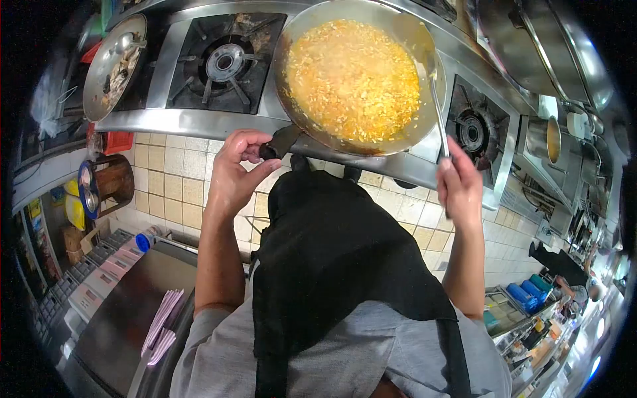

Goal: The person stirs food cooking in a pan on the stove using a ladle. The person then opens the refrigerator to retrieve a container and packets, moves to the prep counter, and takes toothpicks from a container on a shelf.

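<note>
A wide metal frying pan [424,43] sits on the stove, filled with rice in a yellow-orange sauce [355,79]. Its dark handle [285,140] points toward me, to the left. My left hand [240,162] is at the end of that handle, with fingers loosely curled and the thumb on its near side. In my right hand [461,179] is a long-handled metal spoon [440,113], gripped with the fingers closed around its shaft. The spoon leans on the pan's right rim; its head lies inside at the edge of the rice and is only partly visible.
A gas burner [225,63] lies left of the pan, another burner [471,129] right. A second pan [99,73] with food and a ladle stands far left. Behind me, a dark counter [126,292] carries striped cloths [161,325]. Another person [564,268] works at far right.
</note>
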`<state>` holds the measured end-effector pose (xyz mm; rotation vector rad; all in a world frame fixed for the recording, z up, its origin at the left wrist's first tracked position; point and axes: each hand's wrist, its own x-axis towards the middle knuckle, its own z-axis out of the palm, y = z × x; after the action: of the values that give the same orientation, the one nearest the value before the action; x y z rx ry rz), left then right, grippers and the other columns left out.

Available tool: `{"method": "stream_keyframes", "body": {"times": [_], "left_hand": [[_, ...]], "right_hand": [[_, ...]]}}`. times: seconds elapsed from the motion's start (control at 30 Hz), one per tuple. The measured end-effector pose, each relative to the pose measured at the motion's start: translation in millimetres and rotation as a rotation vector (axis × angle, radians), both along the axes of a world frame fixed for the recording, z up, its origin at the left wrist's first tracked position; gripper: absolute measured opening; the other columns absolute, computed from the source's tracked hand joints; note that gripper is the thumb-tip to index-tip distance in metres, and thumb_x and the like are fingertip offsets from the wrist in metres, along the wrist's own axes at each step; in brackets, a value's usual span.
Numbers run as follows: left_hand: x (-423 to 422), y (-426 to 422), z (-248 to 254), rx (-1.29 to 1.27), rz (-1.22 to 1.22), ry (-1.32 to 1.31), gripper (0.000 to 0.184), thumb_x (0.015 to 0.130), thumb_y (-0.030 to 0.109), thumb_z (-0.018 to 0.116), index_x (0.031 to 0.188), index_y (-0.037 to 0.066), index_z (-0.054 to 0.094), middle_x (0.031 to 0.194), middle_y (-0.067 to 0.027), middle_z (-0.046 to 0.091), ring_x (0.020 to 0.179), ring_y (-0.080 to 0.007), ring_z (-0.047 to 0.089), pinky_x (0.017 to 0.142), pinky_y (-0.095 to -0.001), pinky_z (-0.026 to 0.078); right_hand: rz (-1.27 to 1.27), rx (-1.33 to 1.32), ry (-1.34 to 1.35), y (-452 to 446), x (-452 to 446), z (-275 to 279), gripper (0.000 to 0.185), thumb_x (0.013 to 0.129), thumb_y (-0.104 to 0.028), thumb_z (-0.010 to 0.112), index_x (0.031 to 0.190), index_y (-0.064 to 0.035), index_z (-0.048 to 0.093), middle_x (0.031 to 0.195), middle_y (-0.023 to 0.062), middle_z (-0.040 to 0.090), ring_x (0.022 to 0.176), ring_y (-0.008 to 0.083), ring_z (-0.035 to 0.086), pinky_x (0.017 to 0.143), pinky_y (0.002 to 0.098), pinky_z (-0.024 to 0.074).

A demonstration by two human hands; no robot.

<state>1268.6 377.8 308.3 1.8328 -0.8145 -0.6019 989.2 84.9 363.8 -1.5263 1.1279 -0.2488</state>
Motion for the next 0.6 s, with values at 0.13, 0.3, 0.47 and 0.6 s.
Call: {"method": "stream_keyframes", "body": {"times": [0.13, 0.3, 0.47, 0.6], "left_hand": [[-2, -1, 4, -0.001, 0.031, 0.017, 0.045, 0.078, -0.002, 0.085, 0.118, 0.005, 0.067, 0.113, -0.0047, 0.062, 0.092, -0.0113, 0.060, 0.081, -0.0263, 0.052], [-7, -4, 8, -0.017, 0.075, 0.032, 0.041, 0.078, 0.002, 0.086, 0.116, 0.006, 0.069, 0.110, -0.0044, 0.064, 0.089, -0.0121, 0.058, 0.080, -0.0268, 0.052], [-9, 0, -1, -0.044, 0.103, 0.054, 0.042, 0.078, 0.002, 0.085, 0.117, 0.006, 0.069, 0.110, -0.0043, 0.064, 0.089, -0.0118, 0.058, 0.080, -0.0268, 0.052], [-10, 0, 0, -0.048, 0.110, 0.065, 0.043, 0.079, 0.002, 0.085, 0.118, 0.007, 0.069, 0.111, -0.0045, 0.064, 0.089, -0.0118, 0.060, 0.080, -0.0271, 0.052]], "right_hand": [[0.032, 0.014, 0.060, -33, 35, -41, 0.046, 0.102, -0.014, 0.060, 0.147, -0.0060, 0.056, 0.075, -0.0031, 0.055, 0.055, 0.0037, 0.046, 0.047, 0.0223, 0.0376], [0.364, -0.078, 0.054, -31, 45, -55, 0.044, 0.101, -0.010, 0.062, 0.145, -0.0073, 0.060, 0.083, -0.0021, 0.061, 0.067, 0.0061, 0.046, 0.061, 0.0242, 0.0418], [0.433, -0.191, 0.053, -27, -23, -2, 0.045, 0.101, -0.004, 0.063, 0.146, -0.0079, 0.059, 0.080, -0.0047, 0.057, 0.067, 0.0042, 0.045, 0.058, 0.0212, 0.0392], [0.129, -0.003, 0.032, -17, -53, 8, 0.046, 0.102, -0.004, 0.060, 0.148, -0.0082, 0.057, 0.078, -0.0063, 0.054, 0.061, 0.0021, 0.043, 0.052, 0.0189, 0.0348]]}}
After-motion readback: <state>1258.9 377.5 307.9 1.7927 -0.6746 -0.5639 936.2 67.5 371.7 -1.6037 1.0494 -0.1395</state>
